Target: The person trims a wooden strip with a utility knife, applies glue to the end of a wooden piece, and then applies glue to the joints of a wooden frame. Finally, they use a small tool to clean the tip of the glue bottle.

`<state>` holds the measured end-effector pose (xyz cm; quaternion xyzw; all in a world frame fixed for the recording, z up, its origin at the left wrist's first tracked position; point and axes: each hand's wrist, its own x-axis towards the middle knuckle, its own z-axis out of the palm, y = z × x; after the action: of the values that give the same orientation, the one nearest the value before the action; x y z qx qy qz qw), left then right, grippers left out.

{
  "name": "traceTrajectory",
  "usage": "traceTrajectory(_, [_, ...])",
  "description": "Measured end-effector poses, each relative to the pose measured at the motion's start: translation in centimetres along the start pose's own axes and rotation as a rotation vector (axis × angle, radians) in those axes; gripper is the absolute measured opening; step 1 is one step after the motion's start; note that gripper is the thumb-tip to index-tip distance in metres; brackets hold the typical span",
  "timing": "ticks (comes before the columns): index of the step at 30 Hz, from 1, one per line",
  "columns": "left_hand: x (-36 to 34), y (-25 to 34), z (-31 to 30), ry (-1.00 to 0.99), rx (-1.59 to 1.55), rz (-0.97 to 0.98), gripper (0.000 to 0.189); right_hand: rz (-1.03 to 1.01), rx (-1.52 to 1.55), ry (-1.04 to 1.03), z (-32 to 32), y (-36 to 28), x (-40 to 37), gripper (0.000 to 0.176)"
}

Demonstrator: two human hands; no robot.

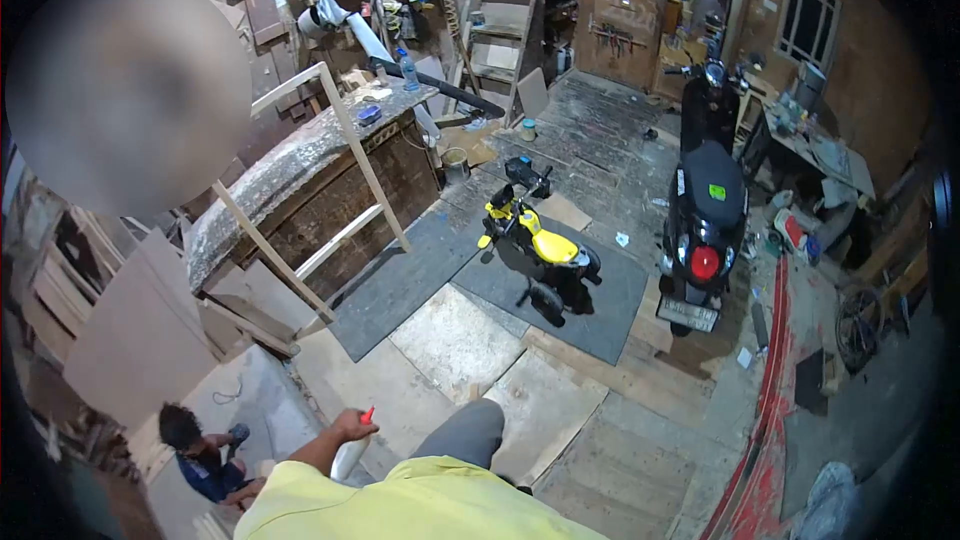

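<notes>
At the bottom of the view, above the plank floor, my left hand has its fingers wrapped round a white bottle with a red tip. My right hand is out of view. A crouching person is near the bottle's left.

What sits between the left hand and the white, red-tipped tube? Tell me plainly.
Nothing visible stands between them. The left hand is closed around the white tube, with the red tip poking out above the fingers.
</notes>
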<state>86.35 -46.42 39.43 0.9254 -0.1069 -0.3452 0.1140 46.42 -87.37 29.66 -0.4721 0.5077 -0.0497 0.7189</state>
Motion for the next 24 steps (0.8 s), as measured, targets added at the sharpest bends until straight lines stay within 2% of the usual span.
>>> traceTrajectory(3, [6.5,-3.7,4.1,-0.067,0.154,-0.113,0.055,-0.059,0.160,0.106,-11.5,-5.1,7.5,0.043])
traceTrajectory(4, [11.4,-6.8,6.6,-0.184,0.156,-0.123,0.053,-0.088,0.234,0.161,-14.8,-6.9,9.8,0.042])
traceTrajectory(5, [12.7,-5.1,6.2,-0.128,-0.003,-0.238,0.050,-0.126,0.319,0.219,-17.3,-8.7,12.3,0.042])
traceTrajectory(6, [15.6,-3.3,5.3,-0.183,0.016,-0.176,0.048,-0.161,0.406,0.274,-18.5,-10.5,14.4,0.041])
traceTrajectory(7, [20.2,-0.3,3.1,-0.097,-0.330,-0.022,0.048,-0.184,0.520,0.349,-17.3,-11.7,17.5,0.040])
traceTrajectory(8, [25.7,0.0,4.9,-0.025,-0.350,-0.079,0.048,-0.202,0.606,0.395,-15.8,-16.3,20.5,0.040])
traceTrajectory(9, [29.4,4.0,3.3,0.015,-0.111,0.007,0.052,-0.213,0.624,0.410,-15.5,-17.2,22.6,0.040])
traceTrajectory(10, [33.2,9.6,1.6,0.059,0.123,0.095,0.056,-0.195,0.312,0.474,-17.3,-15.8,26.4,0.036])
traceTrajectory(11, [37.1,14.5,0.0,-0.008,-0.045,0.102,0.055,-0.166,-0.013,0.534,-18.9,-16.1,28.9,0.033])
traceTrajectory(12, [40.6,19.4,-1.5,-0.081,-0.213,0.099,0.055,-0.163,-0.301,0.434,-18.6,-18.4,28.2,0.030])
traceTrajectory(13, [41.9,26.9,-4.7,0.050,-0.061,0.100,0.052,-0.151,-0.586,0.320,-18.4,-20.2,27.8,0.028])
traceTrajectory(15, [45.4,38.7,-10.5,0.103,-0.051,0.362,0.051,-0.184,-0.559,0.377,-19.0,-25.5,30.9,0.027])
traceTrajectory(18, [50.4,53.2,-17.1,0.107,-0.161,0.429,0.054,-0.266,-0.470,0.550,-21.2,-32.8,35.9,0.024])
traceTrajectory(20, [53.2,59.9,-20.6,0.141,-0.223,0.456,0.055,-0.332,-0.406,0.665,-23.4,-38.1,40.4,0.022])
traceTrajectory(22, [57.9,63.9,-21.8,0.160,-0.318,0.471,0.054,-0.395,-0.338,0.771,-25.9,-42.8,45.5,0.021])
traceTrajectory(24, [60.3,67.1,-23.1,0.156,-0.277,0.363,0.055,-0.448,-0.274,0.869,-28.8,-47.1,50.3,0.019])
